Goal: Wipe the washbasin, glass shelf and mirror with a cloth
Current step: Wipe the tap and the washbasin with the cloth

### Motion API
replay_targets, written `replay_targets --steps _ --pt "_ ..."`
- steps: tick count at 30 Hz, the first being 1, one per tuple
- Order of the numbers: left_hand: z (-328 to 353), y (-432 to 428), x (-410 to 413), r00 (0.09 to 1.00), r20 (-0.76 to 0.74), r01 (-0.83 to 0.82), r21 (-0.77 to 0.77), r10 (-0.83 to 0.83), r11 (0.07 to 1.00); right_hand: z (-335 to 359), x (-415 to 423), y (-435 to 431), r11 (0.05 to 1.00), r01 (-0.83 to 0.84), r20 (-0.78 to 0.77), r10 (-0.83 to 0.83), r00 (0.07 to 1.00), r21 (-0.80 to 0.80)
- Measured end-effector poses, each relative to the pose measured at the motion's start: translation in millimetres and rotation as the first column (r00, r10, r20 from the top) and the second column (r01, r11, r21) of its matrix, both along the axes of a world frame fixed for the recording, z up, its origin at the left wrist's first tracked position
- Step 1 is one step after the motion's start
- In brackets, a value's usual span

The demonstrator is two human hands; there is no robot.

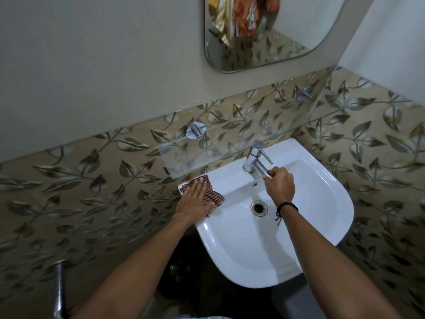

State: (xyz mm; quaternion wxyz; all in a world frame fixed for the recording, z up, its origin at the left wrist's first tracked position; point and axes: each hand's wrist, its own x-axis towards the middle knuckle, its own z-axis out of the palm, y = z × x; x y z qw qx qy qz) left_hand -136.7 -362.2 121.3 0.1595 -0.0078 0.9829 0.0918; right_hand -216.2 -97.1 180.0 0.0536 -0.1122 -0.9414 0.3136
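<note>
the left hand (195, 199) lies flat and spread wide on the checked cloth (207, 192). it is pressing the cloth down on the washbasin (322, 217) rim, at about 9 o'clock from the drain (259, 207). the palm sits on top so the cloth can slide and rub the white rim. part of the cloth pokes out past the fingers, toward the bowl.

the right hand (279, 184) is curled shut round the tap (255, 160) spout, at about 12 o'clock from the drain. i think it holds on there to keep the body steady, or to move the spout out of the way. no water can be seen coming out.

the glass shelf (230, 143) hangs just above the back of the washbasin, at 12 o'clock from the cloth and close to it. the mirror (264, 38) is higher up the wall, well apart from both hands. the cloth is not on either of them yet, so they look still to do.
</note>
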Motion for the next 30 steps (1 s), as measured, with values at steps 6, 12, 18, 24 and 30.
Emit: replay_targets --steps 6,12,18,24,30 --pt "-5 0 27 0.999 -0.040 0.022 -0.075 -0.025 0.997 -7 1 8 1.000 0.008 0.038 -0.007 0.999 -0.028" --pt "0 -7 8 0.998 -0.050 0.038 -0.040 -0.040 0.998 -1 4 6 1.000 0.020 0.067 -0.018 0.998 -0.025" --pt "-4 -16 16 0.997 -0.078 0.022 0.009 -0.021 1.000 5 8 1 1.000 0.020 0.063 -0.019 0.998 -0.010" --pt "-8 -12 26 0.994 -0.110 0.007 0.014 -0.005 1.000 11 6 -3 0.999 0.045 0.079 -0.045 0.996 0.007" --pt "-3 -21 12 0.991 -0.130 0.039 -0.018 -0.041 0.999 10 5 -6 0.997 0.071 0.097 -0.075 0.992 0.044"
